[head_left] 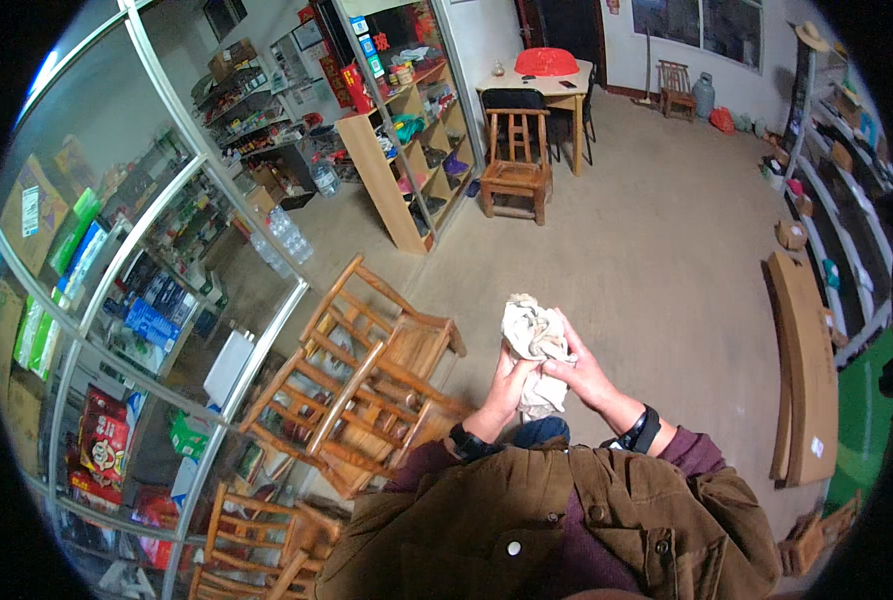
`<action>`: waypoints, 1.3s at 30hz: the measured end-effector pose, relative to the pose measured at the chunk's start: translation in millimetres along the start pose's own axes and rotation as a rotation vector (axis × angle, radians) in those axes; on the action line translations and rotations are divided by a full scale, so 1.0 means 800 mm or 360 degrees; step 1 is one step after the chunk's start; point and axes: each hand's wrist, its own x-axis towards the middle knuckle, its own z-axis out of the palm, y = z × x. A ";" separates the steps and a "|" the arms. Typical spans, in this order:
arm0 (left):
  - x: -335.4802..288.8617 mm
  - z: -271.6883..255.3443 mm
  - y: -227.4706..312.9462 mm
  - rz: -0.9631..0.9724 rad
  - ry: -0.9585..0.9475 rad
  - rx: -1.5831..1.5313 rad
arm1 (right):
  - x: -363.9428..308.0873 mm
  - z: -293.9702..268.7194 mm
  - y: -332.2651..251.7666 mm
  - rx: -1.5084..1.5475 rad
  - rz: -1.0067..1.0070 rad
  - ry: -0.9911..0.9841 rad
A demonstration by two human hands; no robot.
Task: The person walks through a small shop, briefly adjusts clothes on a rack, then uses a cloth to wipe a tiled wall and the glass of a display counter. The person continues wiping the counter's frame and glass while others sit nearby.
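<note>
A crumpled whitish cloth (pixel 535 332) is bunched up in front of my body, with greyish smudges or folds on it. My left hand (pixel 510 382) grips its left side, thumb pressed on the front. From the right, my right hand (pixel 585 372) holds the same cloth, its thumb close to the left one and its fingers behind. A lower flap of the cloth hangs between my wrists. The fingertips behind the cloth are hidden. Both wrists wear dark bands.
Wooden chairs (pixel 367 390) stand close on my left, beside a glass partition (pixel 207 150). Another wooden chair (pixel 515 165) is ahead, by a table (pixel 567 88) bearing a red basin (pixel 547 62). At right, flat cardboard (pixel 805 380) leans near metal shelves (pixel 857 220).
</note>
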 end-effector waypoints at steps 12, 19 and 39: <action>0.387 -0.028 -0.007 -0.0065 0.0036 0.0387 | 0.338 -0.156 0.017 -0.0100 -0.0084 0.0040; 0.576 -0.080 -0.021 -0.0032 -0.0026 0.0434 | 0.509 -0.219 0.062 0.0310 -0.0108 0.0141; 0.858 -0.375 0.109 0.0132 0.1221 0.0339 | 1.333 -0.229 0.024 0.0526 -0.0554 -0.0750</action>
